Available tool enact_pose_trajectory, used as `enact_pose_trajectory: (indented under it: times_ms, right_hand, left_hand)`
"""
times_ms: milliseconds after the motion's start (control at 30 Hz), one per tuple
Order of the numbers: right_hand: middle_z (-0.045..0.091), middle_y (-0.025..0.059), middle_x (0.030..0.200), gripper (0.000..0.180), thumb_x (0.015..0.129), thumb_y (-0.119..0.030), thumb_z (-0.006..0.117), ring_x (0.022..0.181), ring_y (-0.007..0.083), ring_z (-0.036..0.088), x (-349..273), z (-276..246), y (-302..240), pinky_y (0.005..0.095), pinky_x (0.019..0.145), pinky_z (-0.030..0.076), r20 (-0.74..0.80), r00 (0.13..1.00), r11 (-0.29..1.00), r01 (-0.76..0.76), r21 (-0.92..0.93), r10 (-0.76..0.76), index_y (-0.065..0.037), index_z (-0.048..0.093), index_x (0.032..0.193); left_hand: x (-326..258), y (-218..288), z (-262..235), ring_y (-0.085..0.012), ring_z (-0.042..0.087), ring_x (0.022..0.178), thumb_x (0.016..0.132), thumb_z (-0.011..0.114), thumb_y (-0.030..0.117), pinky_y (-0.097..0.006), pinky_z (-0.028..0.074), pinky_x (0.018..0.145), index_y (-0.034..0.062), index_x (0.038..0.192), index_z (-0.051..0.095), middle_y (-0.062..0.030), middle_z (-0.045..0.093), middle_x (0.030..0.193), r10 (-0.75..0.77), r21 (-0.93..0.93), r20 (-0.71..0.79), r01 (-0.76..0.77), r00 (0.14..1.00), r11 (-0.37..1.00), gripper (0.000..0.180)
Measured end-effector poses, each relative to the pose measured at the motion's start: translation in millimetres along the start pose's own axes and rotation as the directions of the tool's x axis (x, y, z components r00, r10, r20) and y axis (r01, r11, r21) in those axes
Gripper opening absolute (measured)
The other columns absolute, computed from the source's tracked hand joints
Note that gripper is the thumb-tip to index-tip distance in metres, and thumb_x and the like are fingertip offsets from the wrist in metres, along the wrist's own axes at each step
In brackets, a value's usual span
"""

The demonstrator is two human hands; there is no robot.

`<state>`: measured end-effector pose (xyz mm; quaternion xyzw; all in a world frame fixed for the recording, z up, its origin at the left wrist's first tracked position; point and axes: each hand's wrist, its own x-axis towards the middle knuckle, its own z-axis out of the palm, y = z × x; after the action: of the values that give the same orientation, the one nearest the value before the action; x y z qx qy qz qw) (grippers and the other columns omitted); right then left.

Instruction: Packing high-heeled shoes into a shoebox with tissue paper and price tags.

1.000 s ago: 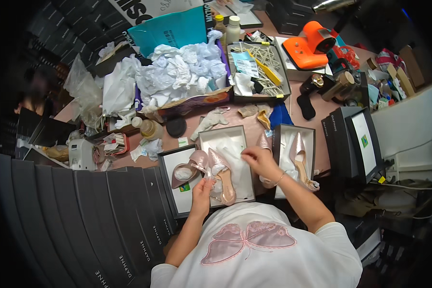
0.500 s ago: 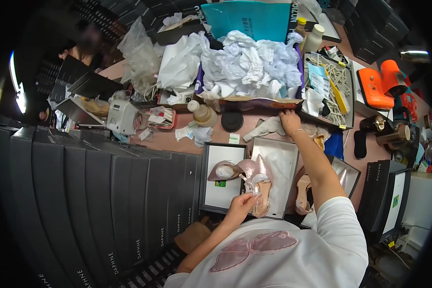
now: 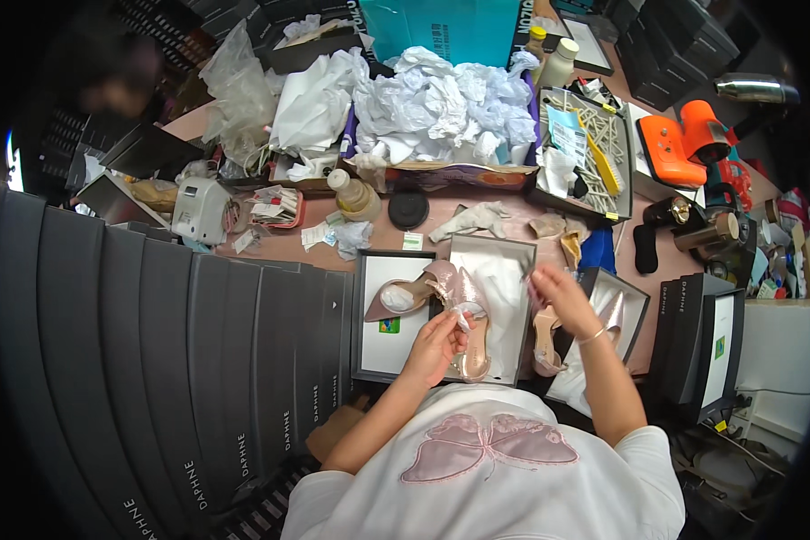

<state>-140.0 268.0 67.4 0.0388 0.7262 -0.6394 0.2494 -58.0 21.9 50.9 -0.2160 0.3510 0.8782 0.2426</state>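
Observation:
Two shiny pink pointed shoes are in front of me: one shoe (image 3: 396, 304) lies on its side over the white open box (image 3: 370, 346), and a slingback shoe (image 3: 473, 346) points away from me across the box edges. My left hand (image 3: 436, 346) is closed in a pinch on this shoe's strap, around a scrap of whitish see-through wrap (image 3: 463, 317). My right hand (image 3: 562, 300) hovers over the right side of the tissue-lined box (image 3: 513, 337). Its fingers are pinched together, and a thin dark blurred thing at their tips is too unclear to name.
Another box holds a second pair, with one shoe (image 3: 545, 340) nearest. Dark shoeboxes (image 3: 166, 324) stand in a row at left, more (image 3: 688, 346) at right. Behind are a bin of crumpled paper (image 3: 441, 108), a bottle (image 3: 355, 198), a black round lid (image 3: 409, 211) and cloths (image 3: 473, 220).
My right hand has come back from the paper bin's front edge toward the shoes. My left hand still pinches at the strap. The whole view has shifted slightly.

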Motion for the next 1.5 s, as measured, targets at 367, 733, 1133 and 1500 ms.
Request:
enact_pose_trajectory:
  times_ms: [367,733,1133,1500]
  right_hand:
    - [0.055,0.0109,0.080,0.038,0.085,-0.021,0.066,0.063,0.0268,0.055,-90.2,75.0,3.3,0.0356,0.059,0.045,-0.044,0.945,0.847,0.268,-0.460,-0.323,-0.010,0.060,0.121]
    - [0.056,0.0112,0.081,0.035,0.084,-0.023,0.066,0.067,0.0291,0.059,-86.6,83.1,0.8,0.0379,0.060,0.047,-0.017,0.945,0.820,0.274,-0.503,-0.326,-0.011,0.062,0.117]
    - [0.057,0.0131,0.081,0.033,0.086,-0.021,0.064,0.068,0.0316,0.060,-89.1,89.1,7.8,0.0395,0.061,0.047,-0.046,0.960,0.866,0.227,-0.446,-0.275,-0.009,0.061,0.117]
    - [0.059,0.0146,0.082,0.032,0.084,-0.020,0.064,0.071,0.0332,0.060,-93.1,87.7,4.5,0.0405,0.063,0.047,-0.011,0.963,0.844,0.230,-0.484,-0.268,-0.007,0.063,0.113]
  left_hand:
    - [-0.4,-10.1,-3.2,-0.0119,0.049,0.068,0.098,0.043,0.025,-0.025,0.039,0.058,0.0047,0.097,0.054,-0.0073,0.060,0.089,-0.062,-0.110,-0.003,0.061,0.998,0.992,0.023]
    - [-10.2,-18.5,-5.5,-0.0119,0.048,0.064,0.098,0.041,0.024,-0.025,0.037,0.057,0.0036,0.096,0.055,-0.0072,0.058,0.088,-0.047,-0.082,-0.005,0.046,0.999,0.996,0.025]
    - [-13.8,-24.7,-3.0,-0.0104,0.051,0.066,0.101,0.042,0.023,-0.022,0.040,0.057,0.0028,0.101,0.055,-0.0053,0.057,0.086,0.037,0.053,0.005,-0.037,0.999,0.998,0.024]
    - [-21.7,-34.2,-5.7,-0.0090,0.053,0.065,0.102,0.039,0.027,-0.021,0.040,0.055,0.0022,0.107,0.054,-0.0039,0.058,0.082,0.096,0.111,0.006,-0.096,0.995,0.989,0.029]
